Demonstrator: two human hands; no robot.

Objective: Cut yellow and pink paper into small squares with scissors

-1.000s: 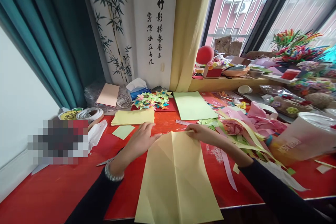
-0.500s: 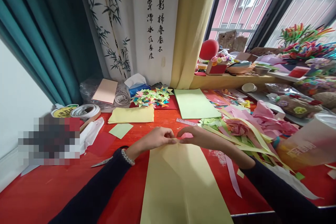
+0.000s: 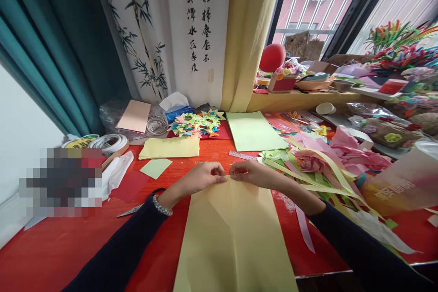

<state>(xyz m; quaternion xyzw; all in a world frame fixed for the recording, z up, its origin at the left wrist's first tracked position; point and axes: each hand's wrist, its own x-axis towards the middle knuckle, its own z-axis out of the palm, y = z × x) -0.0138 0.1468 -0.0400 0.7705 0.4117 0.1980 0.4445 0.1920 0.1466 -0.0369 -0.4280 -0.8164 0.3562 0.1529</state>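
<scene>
Sheet (image 3: 236, 237): yellow, creased lengthwise, over the counter's (image 3: 85, 255) near edge.
Left hand (image 3: 201, 178): fingers pinching the sheet's far edge.
Right hand (image 3: 255, 174): fingers pinching that edge, just beside the left.
Scissors (image 3: 130, 211): left of the sheet.
Ruler (image 3: 242, 155): just beyond the right hand.

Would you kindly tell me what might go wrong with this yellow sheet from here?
The left hand and right hand pinch the yellow sheet close together at its far edge, so uneven pulling might tear it. The scissors lie close by the left sleeve, which could nudge them.
</scene>
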